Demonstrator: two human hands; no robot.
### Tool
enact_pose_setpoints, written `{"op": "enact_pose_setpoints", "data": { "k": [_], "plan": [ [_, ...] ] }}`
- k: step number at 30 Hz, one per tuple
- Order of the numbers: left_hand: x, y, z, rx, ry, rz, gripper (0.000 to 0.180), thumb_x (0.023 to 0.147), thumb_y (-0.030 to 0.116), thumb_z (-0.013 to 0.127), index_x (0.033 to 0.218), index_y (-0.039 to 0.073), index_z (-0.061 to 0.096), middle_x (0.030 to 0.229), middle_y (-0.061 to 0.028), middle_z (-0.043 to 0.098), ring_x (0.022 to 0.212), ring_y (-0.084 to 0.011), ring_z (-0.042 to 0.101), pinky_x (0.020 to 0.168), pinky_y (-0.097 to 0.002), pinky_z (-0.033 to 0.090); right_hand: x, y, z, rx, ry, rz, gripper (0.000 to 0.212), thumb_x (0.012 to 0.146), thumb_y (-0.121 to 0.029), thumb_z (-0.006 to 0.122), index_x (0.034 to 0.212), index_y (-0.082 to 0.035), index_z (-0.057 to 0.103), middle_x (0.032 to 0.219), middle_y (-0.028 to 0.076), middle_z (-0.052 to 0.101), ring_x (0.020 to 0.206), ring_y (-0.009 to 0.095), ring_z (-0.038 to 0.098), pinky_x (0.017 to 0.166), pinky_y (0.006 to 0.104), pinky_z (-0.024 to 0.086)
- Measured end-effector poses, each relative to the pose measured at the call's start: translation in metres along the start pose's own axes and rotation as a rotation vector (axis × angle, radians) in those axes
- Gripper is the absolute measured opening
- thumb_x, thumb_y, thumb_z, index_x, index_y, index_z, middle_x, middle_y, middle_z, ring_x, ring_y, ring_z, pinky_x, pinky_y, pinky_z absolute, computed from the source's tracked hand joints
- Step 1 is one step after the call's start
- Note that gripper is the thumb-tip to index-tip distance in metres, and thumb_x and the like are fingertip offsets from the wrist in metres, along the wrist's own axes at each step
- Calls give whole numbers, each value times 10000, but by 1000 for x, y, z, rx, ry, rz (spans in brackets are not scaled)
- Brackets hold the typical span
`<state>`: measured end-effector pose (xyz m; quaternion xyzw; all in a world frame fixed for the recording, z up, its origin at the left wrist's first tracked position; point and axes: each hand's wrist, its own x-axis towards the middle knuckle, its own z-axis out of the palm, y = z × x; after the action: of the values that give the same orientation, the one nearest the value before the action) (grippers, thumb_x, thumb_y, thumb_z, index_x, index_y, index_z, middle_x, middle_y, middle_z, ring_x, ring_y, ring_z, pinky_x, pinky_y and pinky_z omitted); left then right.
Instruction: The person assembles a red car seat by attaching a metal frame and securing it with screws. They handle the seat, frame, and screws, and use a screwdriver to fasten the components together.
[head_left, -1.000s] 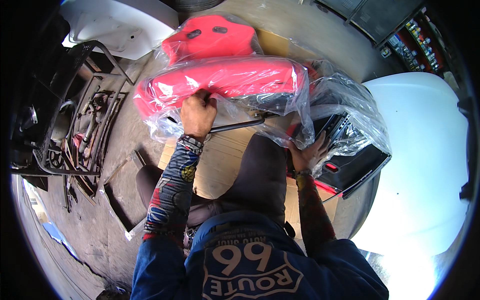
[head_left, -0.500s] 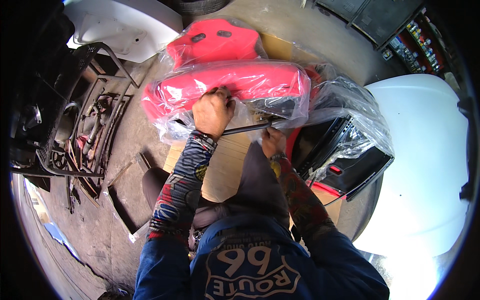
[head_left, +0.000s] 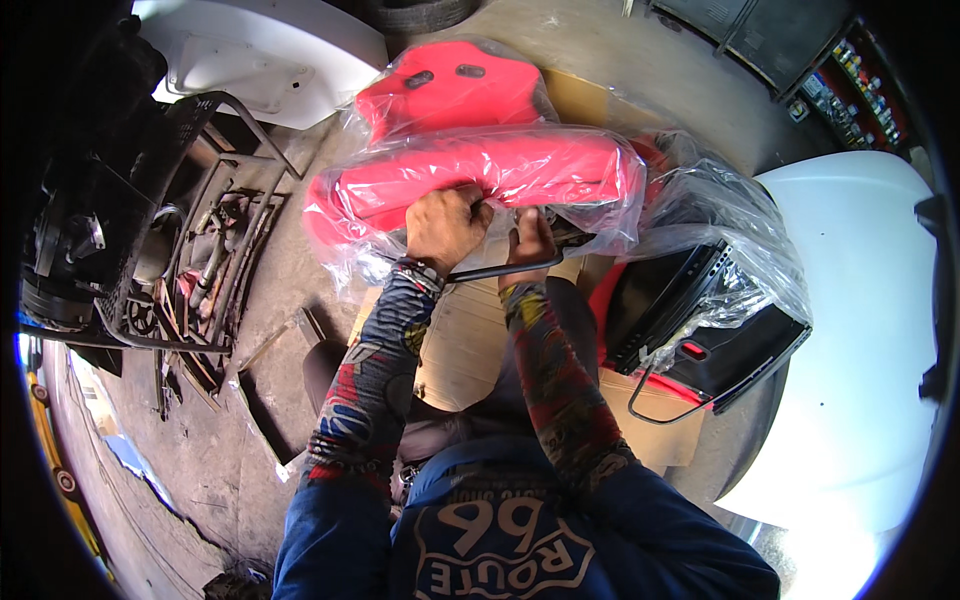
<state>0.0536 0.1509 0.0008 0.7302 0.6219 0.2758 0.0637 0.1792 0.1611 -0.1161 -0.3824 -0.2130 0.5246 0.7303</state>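
Observation:
A red seat [head_left: 480, 165] wrapped in clear plastic film [head_left: 625, 215] lies in front of me. Its near edge shows dark metal parts [head_left: 572, 236]. My left hand [head_left: 445, 225] is closed against that edge, its fingertips hidden, so what it grips cannot be made out. Just to its right, my right hand [head_left: 531, 240] has its fingers closed together at the seat's underside; what is between them is hidden. A bent black bar [head_left: 505, 268] runs from beside my left wrist across to my right wrist.
Behind lies another red seat part [head_left: 455, 88] in film. To the right, a black-backed seat [head_left: 735, 345] with a bent bar rests on cardboard [head_left: 655, 420]. A white panel [head_left: 850, 330] stands far right. Metal frames [head_left: 215, 240] and an angled metal piece [head_left: 262, 415] are on the left.
My right hand has moved from the bar's right end up to the seat's edge, close beside my left hand. The left hand stays at the edge. The whole view has shifted slightly.

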Motion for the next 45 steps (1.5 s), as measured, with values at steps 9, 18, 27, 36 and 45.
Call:
{"op": "enact_pose_setpoints", "data": {
  "k": [9, 18, 27, 36, 45],
  "plan": [
    [36, 0, -21, -110, -269, -288, 401, 784, 423, 662, 1028, 124, 771, 1054, -216, 715, 1037, -385, 672, 938, -461, 515, -144, -40, -42, -1146, -727, -552, 443, 875, -85, 660, 1297, 3, 557, 1318, 258, 562, 1233, 363, 557, 1029, 467, 443],
    [39, -15, -12, -230, -301, -343, 483, 837, 530, 618, 1098, 144, 748, 1131, -164, 715, 1127, -378, 645, 982, -454, 501, -51, -151, 23, -1126, -452, -875, 259, 810, -120, 747, 1047, -45, 677, 983, 148, 664, 971, 361, 610, 859, 451, 498],
    [9, -21, -10, -236, -234, -161, 398, 782, 349, 719, 1082, 88, 723, 1043, -199, 718, 1031, -369, 677, 916, -437, 524, 11, -110, 59, -1626, -716, -814, 190, 781, -134, 704, 969, -109, 701, 1055, 112, 682, 1058, 373, 626, 996, 454, 476],
    [-12, -23, -38, 213, -50, 57, 204, 744, 176, 673, 878, 28, 712, 847, -226, 694, 761, -409, 701, 691, -466, 577, 20, -130, 63, -1601, -597, -978, 332, 709, -115, 707, 1040, -145, 709, 1276, 111, 617, 1144, 364, 589, 956, 550, 429],
    [10, -24, -20, 140, 121, -159, 336, 831, 421, 721, 852, 88, 767, 778, -205, 698, 737, -384, 697, 676, -485, 572, 75, -131, 71, -1571, -1029, -1159, 637, 816, -248, 681, 1439, -242, 549, 1386, 48, 600, 1201, 302, 530, 1050, 466, 396]
  ]
}}
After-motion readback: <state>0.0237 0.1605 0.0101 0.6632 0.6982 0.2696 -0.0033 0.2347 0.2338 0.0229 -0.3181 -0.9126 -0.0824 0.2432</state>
